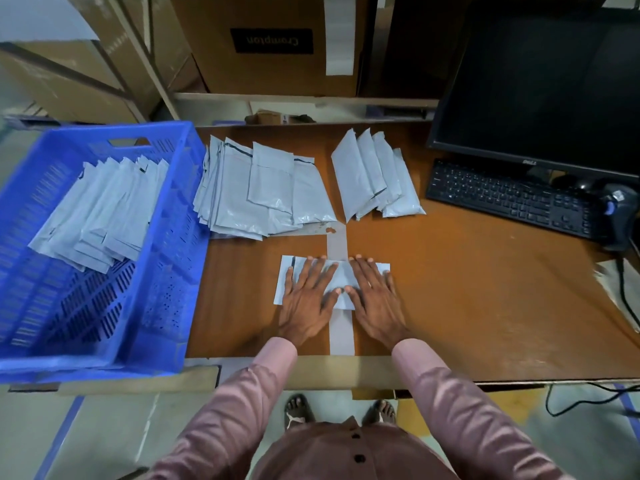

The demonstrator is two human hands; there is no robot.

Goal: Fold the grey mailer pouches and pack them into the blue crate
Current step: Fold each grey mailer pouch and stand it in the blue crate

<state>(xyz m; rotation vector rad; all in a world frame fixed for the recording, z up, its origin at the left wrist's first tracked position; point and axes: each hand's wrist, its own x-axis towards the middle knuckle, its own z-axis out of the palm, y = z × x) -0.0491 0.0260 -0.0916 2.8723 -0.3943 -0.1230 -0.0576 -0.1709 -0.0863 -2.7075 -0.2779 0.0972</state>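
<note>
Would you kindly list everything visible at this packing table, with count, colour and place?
crate: one, blue, left of table
pouches in crate: several, grey
unfolded pouch pile: one, grey, beside crate
folded pouches: about four, grey, mid-table
pouch being pressed: one, grey, near edge
table: one, brown
monitor: one, black, right
keyboard: one, black
scanner: one, black, far right
cardboard boxes: several, brown, behind
left hand: flat on pouch
right hand: flat on pouch

You work in dim, even indoor light with soft, weak shadows. The table [467, 289] shows a mild sheen at the right. The wide lens bends the edges, and the whole picture is slightly soft.
</note>
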